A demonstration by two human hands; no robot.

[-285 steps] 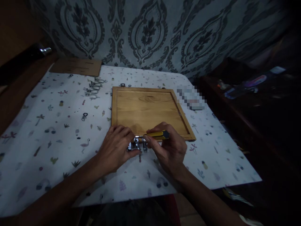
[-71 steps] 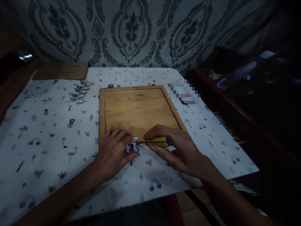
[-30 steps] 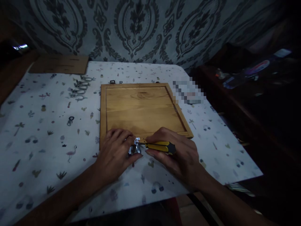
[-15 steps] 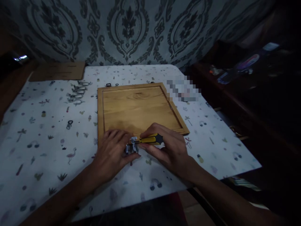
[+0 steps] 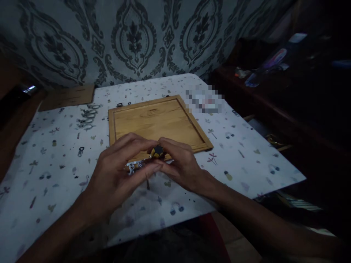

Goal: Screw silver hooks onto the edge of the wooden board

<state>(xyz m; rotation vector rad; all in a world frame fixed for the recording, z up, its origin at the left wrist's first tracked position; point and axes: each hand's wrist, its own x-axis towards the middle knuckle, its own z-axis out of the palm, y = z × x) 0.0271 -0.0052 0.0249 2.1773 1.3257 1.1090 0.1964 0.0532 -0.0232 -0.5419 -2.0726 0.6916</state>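
Note:
A wooden panel (image 5: pixel 153 117) with a raised frame lies on the table in front of me. At its near edge is a metal cabinet hinge (image 5: pixel 134 167), within the curve of my left hand (image 5: pixel 115 168), whose thumb runs below it and fingers arch above. My right hand (image 5: pixel 181 162) pinches a screwdriver (image 5: pixel 157 150) by its yellow and black handle, the butt end facing me. The fingertips of both hands meet around that handle. Hidden by the hands are the screwdriver's tip and part of the hinge.
Several metal hinges (image 5: pixel 88 117) stand in a row left of the panel. Flat cardboard (image 5: pixel 68 96) lies at the back left, a blurred-out item (image 5: pixel 205 100) at the back right. A patterned cloth (image 5: pixel 246 166) covers the table; a plastic bottle (image 5: pixel 271 64) rests on dark furniture beyond.
The screwdriver has swung from lying sideways to pointing its butt end at me. My left hand has arched higher, its fingertips now at the handle. The view has shifted slightly.

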